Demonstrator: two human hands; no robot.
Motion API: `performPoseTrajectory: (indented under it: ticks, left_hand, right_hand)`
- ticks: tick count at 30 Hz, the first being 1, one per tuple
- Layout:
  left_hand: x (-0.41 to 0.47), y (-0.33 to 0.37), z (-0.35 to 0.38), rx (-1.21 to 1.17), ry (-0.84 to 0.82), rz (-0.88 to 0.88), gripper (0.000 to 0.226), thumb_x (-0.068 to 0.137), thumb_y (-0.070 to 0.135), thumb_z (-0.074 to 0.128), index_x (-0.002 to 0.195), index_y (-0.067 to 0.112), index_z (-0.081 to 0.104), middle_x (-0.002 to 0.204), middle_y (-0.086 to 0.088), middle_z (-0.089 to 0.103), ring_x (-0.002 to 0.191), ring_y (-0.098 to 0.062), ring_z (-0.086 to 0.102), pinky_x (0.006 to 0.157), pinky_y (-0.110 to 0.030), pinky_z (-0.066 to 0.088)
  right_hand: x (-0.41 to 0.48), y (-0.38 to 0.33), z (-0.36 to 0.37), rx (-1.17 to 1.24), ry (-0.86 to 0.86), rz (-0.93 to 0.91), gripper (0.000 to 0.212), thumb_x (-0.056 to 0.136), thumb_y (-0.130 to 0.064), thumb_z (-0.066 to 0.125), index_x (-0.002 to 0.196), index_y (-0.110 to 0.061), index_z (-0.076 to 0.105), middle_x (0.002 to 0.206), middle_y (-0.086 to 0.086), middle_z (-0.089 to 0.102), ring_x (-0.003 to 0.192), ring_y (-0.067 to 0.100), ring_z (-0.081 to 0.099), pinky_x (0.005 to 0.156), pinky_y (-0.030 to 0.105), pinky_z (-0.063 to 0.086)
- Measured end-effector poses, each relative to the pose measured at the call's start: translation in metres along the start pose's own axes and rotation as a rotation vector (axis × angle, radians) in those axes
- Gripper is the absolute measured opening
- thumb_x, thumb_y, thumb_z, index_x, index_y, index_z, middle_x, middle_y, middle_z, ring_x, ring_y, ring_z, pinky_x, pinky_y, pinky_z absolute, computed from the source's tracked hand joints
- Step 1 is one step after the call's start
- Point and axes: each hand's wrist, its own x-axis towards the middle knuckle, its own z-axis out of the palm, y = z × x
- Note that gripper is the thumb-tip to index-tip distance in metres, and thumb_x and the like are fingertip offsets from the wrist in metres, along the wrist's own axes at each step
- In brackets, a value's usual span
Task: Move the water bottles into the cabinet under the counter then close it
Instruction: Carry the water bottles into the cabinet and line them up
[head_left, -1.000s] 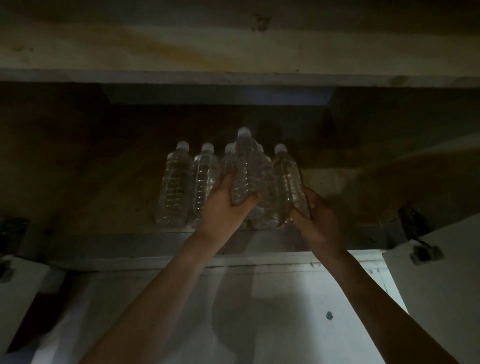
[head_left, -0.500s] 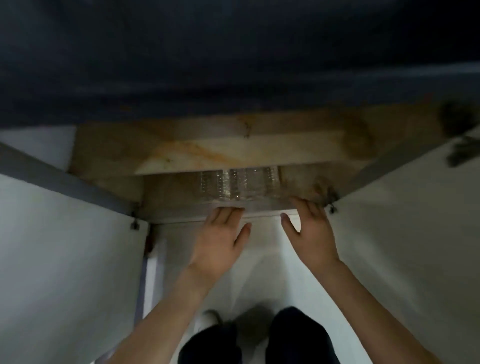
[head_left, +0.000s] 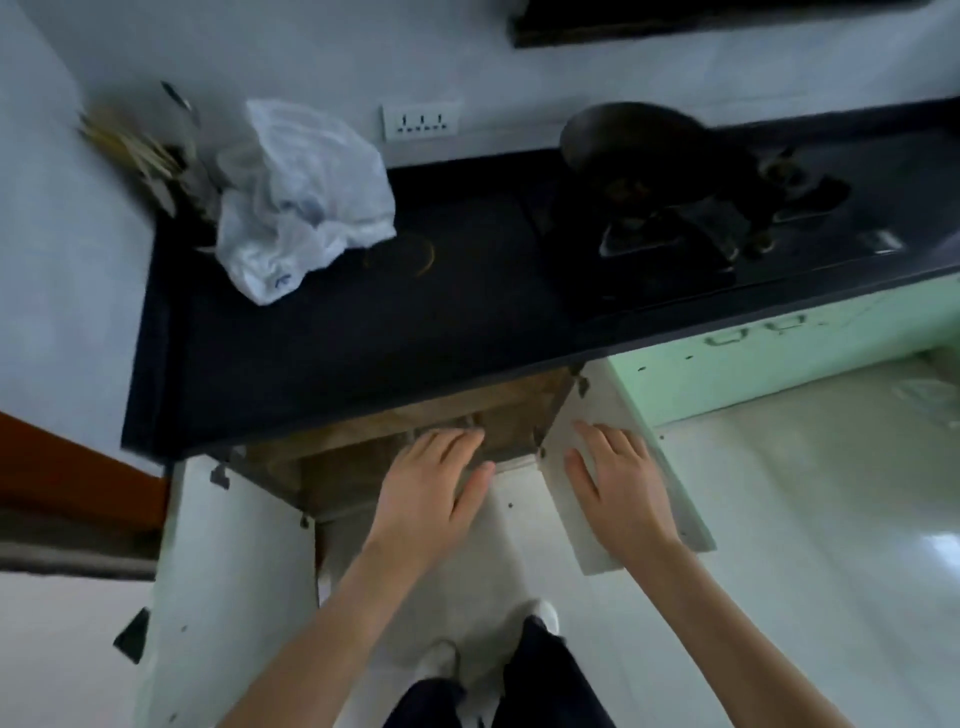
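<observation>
I look down over the black counter (head_left: 363, 353) at the cabinet (head_left: 426, 421) under it, whose two white doors stand open. The left door (head_left: 228, 571) swings out toward me; the right door (head_left: 587, 519) angles out to the right. My left hand (head_left: 431, 488) hovers open in front of the cabinet mouth, holding nothing. My right hand (head_left: 618, 483) lies flat, fingers spread, on the inner face of the right door. The water bottles are hidden under the counter edge; only a faint clear shape (head_left: 441, 434) shows above my left fingers.
A white plastic bag (head_left: 301, 202) and a utensil holder (head_left: 156, 156) sit at the counter's back left. A black pan (head_left: 634, 140) rests on the gas stove (head_left: 727, 218) to the right. A green cabinet front (head_left: 779, 358) adjoins on the right. My feet (head_left: 488, 654) stand on the pale floor.
Both hands let go of the bottles and drew back out of the cabinet. My view rose from inside the cabinet to above the counter. My right hand moved onto the right door.
</observation>
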Motion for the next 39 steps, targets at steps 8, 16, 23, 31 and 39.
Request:
performPoseTrajectory:
  ticks: [8, 16, 23, 31, 39]
  left_hand:
    - [-0.002, 0.043, -0.003, -0.016, -0.128, 0.321, 0.061, 0.100, 0.052, 0.021, 0.135, 0.017, 0.056, 0.133, 0.002, 0.061, 0.125, -0.015, 0.053, 0.107, -0.032, 0.039]
    - [-0.003, 0.143, 0.082, -0.063, -0.381, 0.593, 0.059, 0.096, 0.045, 0.028, 0.130, 0.010, 0.060, 0.127, -0.004, 0.064, 0.118, -0.023, 0.055, 0.101, -0.033, 0.042]
    - [0.030, 0.295, 0.186, -0.070, -0.458, 0.858, 0.050, 0.096, 0.043, 0.036, 0.126, 0.012, 0.061, 0.118, -0.001, 0.066, 0.106, -0.020, 0.060, 0.090, -0.034, 0.050]
    - [0.034, 0.473, 0.287, -0.091, -0.563, 0.968, 0.050, 0.093, 0.043, 0.038, 0.123, 0.012, 0.064, 0.113, -0.003, 0.069, 0.101, -0.023, 0.062, 0.086, -0.036, 0.052]
    - [0.093, 0.606, 0.365, -0.117, -0.520, 0.997, 0.048, 0.093, 0.041, 0.040, 0.120, 0.011, 0.065, 0.108, -0.003, 0.069, 0.098, -0.023, 0.063, 0.083, -0.033, 0.051]
  right_hand:
    - [-0.120, 0.020, -0.027, -0.028, 0.306, 0.344, 0.054, 0.097, -0.046, 0.035, 0.127, -0.011, 0.062, 0.125, 0.007, 0.064, 0.111, 0.032, 0.059, 0.092, 0.042, 0.051]
    - [-0.248, 0.082, -0.045, -0.065, 0.373, 0.759, 0.057, 0.096, -0.047, 0.036, 0.128, -0.008, 0.063, 0.122, 0.010, 0.067, 0.111, 0.033, 0.062, 0.089, 0.044, 0.054]
    - [-0.315, 0.191, -0.080, -0.052, 0.487, 0.993, 0.058, 0.097, -0.048, 0.037, 0.131, -0.008, 0.060, 0.124, 0.007, 0.067, 0.114, 0.027, 0.061, 0.094, 0.040, 0.053]
    - [-0.369, 0.334, -0.146, 0.006, 0.496, 1.145, 0.059, 0.095, -0.049, 0.034, 0.131, -0.010, 0.059, 0.122, 0.007, 0.067, 0.111, 0.026, 0.062, 0.093, 0.038, 0.053]
    - [-0.364, 0.487, -0.216, -0.002, 0.575, 1.159, 0.057, 0.094, -0.046, 0.036, 0.129, -0.008, 0.061, 0.117, 0.009, 0.068, 0.110, 0.028, 0.061, 0.092, 0.041, 0.053]
